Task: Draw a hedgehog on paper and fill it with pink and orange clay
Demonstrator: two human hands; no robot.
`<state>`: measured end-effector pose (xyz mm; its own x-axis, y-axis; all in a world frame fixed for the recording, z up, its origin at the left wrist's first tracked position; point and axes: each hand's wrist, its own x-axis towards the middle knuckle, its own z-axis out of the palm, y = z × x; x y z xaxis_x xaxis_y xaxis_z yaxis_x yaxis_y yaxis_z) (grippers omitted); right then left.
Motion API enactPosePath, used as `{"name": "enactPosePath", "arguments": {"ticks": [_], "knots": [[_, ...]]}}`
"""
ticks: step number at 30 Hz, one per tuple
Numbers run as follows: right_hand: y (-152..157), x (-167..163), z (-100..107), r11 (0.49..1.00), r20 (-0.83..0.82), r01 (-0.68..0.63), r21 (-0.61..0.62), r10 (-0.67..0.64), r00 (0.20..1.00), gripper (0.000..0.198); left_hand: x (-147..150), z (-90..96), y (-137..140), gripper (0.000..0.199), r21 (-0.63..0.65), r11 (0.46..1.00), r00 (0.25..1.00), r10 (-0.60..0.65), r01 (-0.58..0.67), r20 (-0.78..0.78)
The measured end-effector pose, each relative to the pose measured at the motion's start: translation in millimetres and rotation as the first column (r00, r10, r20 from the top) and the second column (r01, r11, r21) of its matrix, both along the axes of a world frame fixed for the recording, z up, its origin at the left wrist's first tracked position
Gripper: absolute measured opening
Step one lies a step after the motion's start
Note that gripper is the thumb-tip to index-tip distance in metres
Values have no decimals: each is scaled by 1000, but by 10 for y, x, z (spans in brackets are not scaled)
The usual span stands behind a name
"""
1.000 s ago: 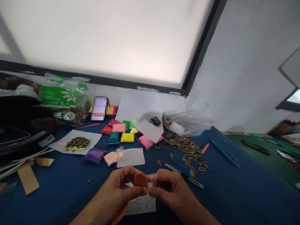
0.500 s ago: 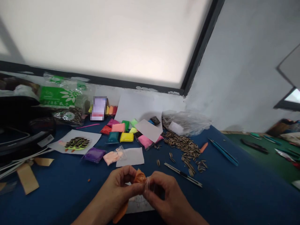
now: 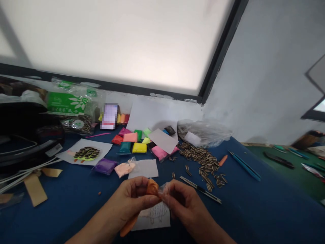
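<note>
My left hand (image 3: 134, 198) is closed around an orange clay packet (image 3: 152, 187), pinching it between thumb and fingers. My right hand (image 3: 184, 203) grips the packet's twisted clear plastic end, close beside the left fingertips. Below the left palm an orange elongated piece (image 3: 129, 226) sticks out; whether it belongs to the packet I cannot tell. Under both hands lies a white paper with a pencil drawing (image 3: 158, 215), partly covered. Just beyond them are a blank white sheet (image 3: 146, 168) and a pale peach clay packet (image 3: 125, 168).
Several coloured clay packets (image 3: 139, 147) lie behind the hands. Sunflower seeds (image 3: 199, 157), a utility knife (image 3: 200, 189) and blue tweezers (image 3: 245, 166) are to the right. A paper with a seed-covered green clay figure (image 3: 87, 154) and a purple packet (image 3: 105, 166) lie left.
My right hand has shifted slightly right, drawing out more of the clear plastic end. More of the pencil drawing shows beneath. The whole view has shifted a little.
</note>
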<state>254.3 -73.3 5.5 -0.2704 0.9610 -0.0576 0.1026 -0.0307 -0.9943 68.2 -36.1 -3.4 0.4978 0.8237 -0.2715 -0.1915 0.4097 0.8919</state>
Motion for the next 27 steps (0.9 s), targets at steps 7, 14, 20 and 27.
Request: {"name": "enactPosePath", "arguments": {"ticks": [7,14,20,27], "knots": [[17,28,37,999,-21,-54,-3,54,998,37,-9,-38,6,41,32,999,1000,17,-16,-19],[32,21,21,996,-72,91,-4,-91,993,43,-23,-4,28,43,23,999,999,39,-38,-32],[105,100,16,974,-91,223,-30,-224,970,42,-15,-27,44,52,8,995,995,100,-100,-30],[133,148,55,951,-276,216,-221,-273,922,19,-41,-77,41,51,32,994,992,110,-109,-55]]}}
